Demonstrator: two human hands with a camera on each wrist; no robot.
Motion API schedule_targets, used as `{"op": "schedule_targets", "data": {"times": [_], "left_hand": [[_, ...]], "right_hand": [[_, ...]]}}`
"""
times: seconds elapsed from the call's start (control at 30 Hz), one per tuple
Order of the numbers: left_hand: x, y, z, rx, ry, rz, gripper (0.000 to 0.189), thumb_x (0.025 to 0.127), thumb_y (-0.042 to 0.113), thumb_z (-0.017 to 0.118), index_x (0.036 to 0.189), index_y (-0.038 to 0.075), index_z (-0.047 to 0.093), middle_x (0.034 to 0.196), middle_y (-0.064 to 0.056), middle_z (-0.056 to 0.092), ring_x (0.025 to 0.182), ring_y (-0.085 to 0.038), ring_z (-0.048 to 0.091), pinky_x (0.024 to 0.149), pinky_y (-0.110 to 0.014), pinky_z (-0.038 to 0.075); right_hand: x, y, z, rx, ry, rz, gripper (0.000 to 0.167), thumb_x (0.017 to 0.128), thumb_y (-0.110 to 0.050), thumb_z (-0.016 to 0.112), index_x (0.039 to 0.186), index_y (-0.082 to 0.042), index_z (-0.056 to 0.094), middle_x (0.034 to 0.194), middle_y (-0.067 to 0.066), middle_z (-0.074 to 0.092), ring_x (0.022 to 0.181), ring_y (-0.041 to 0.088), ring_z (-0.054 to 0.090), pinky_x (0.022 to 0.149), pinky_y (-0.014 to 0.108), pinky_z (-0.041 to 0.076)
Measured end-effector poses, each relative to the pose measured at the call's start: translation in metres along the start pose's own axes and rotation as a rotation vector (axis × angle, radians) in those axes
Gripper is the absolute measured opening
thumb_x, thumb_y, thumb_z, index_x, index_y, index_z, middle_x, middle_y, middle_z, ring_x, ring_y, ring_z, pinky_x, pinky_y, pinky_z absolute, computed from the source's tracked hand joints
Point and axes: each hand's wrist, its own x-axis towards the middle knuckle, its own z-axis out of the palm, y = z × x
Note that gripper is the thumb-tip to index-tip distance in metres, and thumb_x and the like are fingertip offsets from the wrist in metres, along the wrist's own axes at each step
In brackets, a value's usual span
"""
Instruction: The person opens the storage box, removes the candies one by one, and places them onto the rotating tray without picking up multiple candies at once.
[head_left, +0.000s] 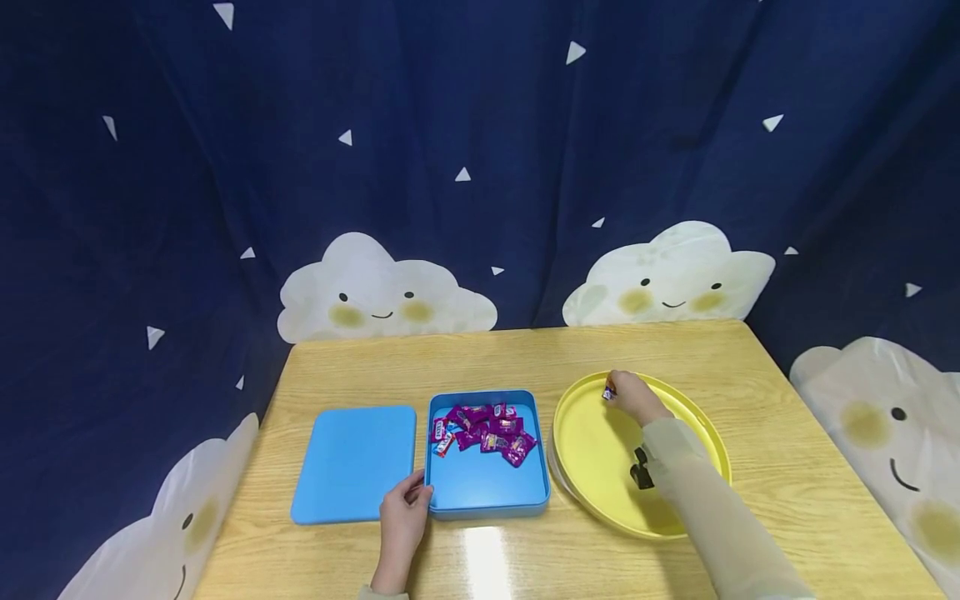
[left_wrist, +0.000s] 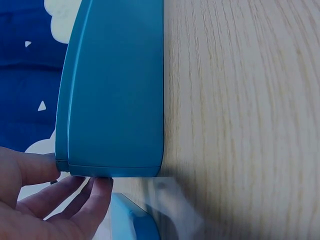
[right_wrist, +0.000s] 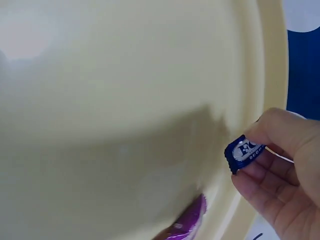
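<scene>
My right hand [head_left: 636, 398] pinches a small candy in a dark blue wrapper [right_wrist: 244, 153] between thumb and fingers. It is over the far side of a round yellow tray [head_left: 592, 442]. A purple-wrapped candy [right_wrist: 190, 220] shows at the lower edge of the right wrist view; in the head view I cannot make it out. With my left hand [head_left: 405, 508] I hold the near left corner of a square blue box [head_left: 487, 492], thumb at the rim and fingers against its side. Several purple-wrapped candies [head_left: 506, 425] and a few red and blue ones [head_left: 444, 443] lie in the box's far half.
A flat blue lid [head_left: 356, 462] lies on the wooden table [head_left: 517, 362], left of the box. Behind the table hangs a dark blue curtain [head_left: 420, 100] printed with clouds and triangles. A black strap [head_left: 641, 471] is on my right wrist.
</scene>
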Motion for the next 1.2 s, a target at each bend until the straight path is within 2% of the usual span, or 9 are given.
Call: {"op": "schedule_targets", "data": {"times": [0.13,0.47,0.73,0.9,1.2], "left_hand": [[0.000,0.001,0.000,-0.002,0.000,-0.003,0.030,0.084,-0.003,0.060,0.112,-0.011,0.059,0.098,-0.024,0.064,0.087,-0.029,0.063,0.067,-0.027,0.055],[0.000,0.002,-0.001,-0.009,-0.008,0.003,0.029,0.084,-0.003,0.059,0.112,-0.011,0.059,0.098,-0.024,0.064,0.087,-0.029,0.064,0.068,-0.028,0.055],[0.000,0.003,-0.002,-0.006,0.001,0.004,0.029,0.084,-0.002,0.060,0.111,-0.011,0.060,0.099,-0.025,0.064,0.088,-0.029,0.064,0.068,-0.028,0.055],[0.000,0.003,-0.001,-0.008,-0.002,0.003,0.029,0.084,-0.003,0.060,0.112,-0.011,0.059,0.099,-0.025,0.064,0.088,-0.030,0.063,0.068,-0.028,0.055],[-0.001,0.002,-0.002,-0.019,-0.002,0.009,0.029,0.083,-0.002,0.060,0.111,-0.011,0.059,0.097,-0.025,0.064,0.086,-0.029,0.063,0.067,-0.027,0.055]], "right_hand": [[-0.001,0.004,0.002,-0.014,-0.014,0.027,0.014,0.077,0.000,0.068,0.084,0.004,0.056,0.078,0.011,0.058,0.071,0.022,0.053,0.066,0.039,0.047],[-0.003,0.010,0.007,-0.030,0.011,0.070,0.016,0.074,0.003,0.068,0.085,0.008,0.057,0.078,0.013,0.059,0.073,0.025,0.056,0.069,0.041,0.050],[-0.006,0.013,0.014,-0.077,0.041,0.030,0.015,0.073,0.007,0.062,0.087,0.011,0.060,0.079,0.016,0.061,0.074,0.027,0.057,0.072,0.042,0.050],[-0.007,0.012,0.014,-0.082,0.048,0.041,0.018,0.074,0.008,0.057,0.091,0.013,0.061,0.083,0.019,0.060,0.077,0.028,0.057,0.074,0.043,0.050],[-0.009,0.012,0.015,-0.091,0.058,0.036,0.018,0.075,0.008,0.057,0.091,0.013,0.062,0.083,0.020,0.058,0.076,0.027,0.056,0.071,0.041,0.050]]}}
